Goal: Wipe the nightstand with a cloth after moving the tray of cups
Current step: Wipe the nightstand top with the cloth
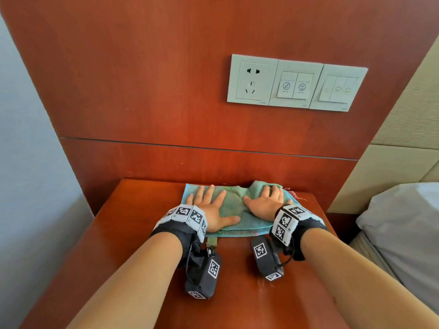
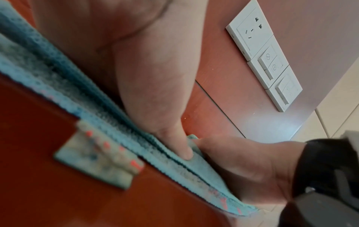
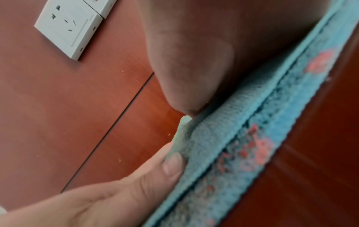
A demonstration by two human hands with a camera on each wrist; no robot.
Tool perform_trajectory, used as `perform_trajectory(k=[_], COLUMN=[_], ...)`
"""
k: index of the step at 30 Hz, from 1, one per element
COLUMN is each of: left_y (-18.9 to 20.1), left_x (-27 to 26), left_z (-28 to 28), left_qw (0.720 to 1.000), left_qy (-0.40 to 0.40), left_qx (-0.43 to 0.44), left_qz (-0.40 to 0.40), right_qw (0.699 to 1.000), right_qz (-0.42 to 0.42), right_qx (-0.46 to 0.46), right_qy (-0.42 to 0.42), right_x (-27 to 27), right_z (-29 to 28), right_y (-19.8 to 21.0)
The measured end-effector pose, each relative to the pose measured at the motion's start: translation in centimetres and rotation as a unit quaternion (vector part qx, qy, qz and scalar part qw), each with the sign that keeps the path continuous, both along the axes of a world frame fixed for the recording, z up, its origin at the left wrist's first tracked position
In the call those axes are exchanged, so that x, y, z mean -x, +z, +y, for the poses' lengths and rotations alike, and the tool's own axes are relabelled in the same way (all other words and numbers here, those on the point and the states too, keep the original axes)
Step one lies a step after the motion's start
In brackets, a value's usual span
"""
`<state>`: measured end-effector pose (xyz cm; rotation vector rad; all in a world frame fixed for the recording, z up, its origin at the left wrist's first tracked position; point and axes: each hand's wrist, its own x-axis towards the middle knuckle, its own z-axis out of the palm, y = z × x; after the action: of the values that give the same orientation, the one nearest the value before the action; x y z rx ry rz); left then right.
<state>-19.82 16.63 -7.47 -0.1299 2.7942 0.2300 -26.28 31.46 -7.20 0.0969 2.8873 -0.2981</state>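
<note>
A folded teal cloth (image 1: 234, 203) lies at the back of the red-brown nightstand top (image 1: 142, 233), close to the wall panel. My left hand (image 1: 209, 205) presses flat on its left half with fingers spread. My right hand (image 1: 268, 201) presses flat on its right half, where the cloth bunches up under the fingertips. In the left wrist view my left hand (image 2: 155, 76) rests on the cloth (image 2: 58, 73), whose label (image 2: 97, 153) sticks out at the near edge. In the right wrist view my right hand (image 3: 194, 61) lies on the cloth (image 3: 252, 138). No tray or cups are in view.
A white socket and switch plate (image 1: 294, 84) sits on the wooden wall panel above the nightstand. A bed with a white pillow (image 1: 403, 222) and a beige padded headboard (image 1: 403, 115) adjoin on the right. A grey wall borders the left.
</note>
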Motion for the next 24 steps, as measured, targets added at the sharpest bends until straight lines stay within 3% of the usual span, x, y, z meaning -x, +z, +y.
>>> perform_trajectory(k=[6, 12, 17, 24], left_y=[-0.1, 0.3, 0.6, 1.0], left_x=[-1.0, -4.1, -6.5, -7.2], left_z=[-1.3, -6.7, -10.9, -10.2], left_qw=[0.999, 0.999, 0.999, 0.997], left_qy=[-0.008, 0.025, 0.049, 0.066], left_qx=[-0.028, -0.017, 0.004, 0.032], left_qz=[0.023, 0.017, -0.003, -0.032], right_qw=[0.981, 0.959, 0.961, 0.97], right_qz=[-0.032, -0.065, -0.073, -0.092], right_qx=[0.074, 0.051, 0.017, 0.037], right_qy=[0.179, 0.271, 0.265, 0.224], right_x=[-1.7, -3.0, -4.8, -5.0], right_z=[-3.8, -9.7, -13.2, -12.0], right_y=[1.2, 0.9, 0.3, 0.0])
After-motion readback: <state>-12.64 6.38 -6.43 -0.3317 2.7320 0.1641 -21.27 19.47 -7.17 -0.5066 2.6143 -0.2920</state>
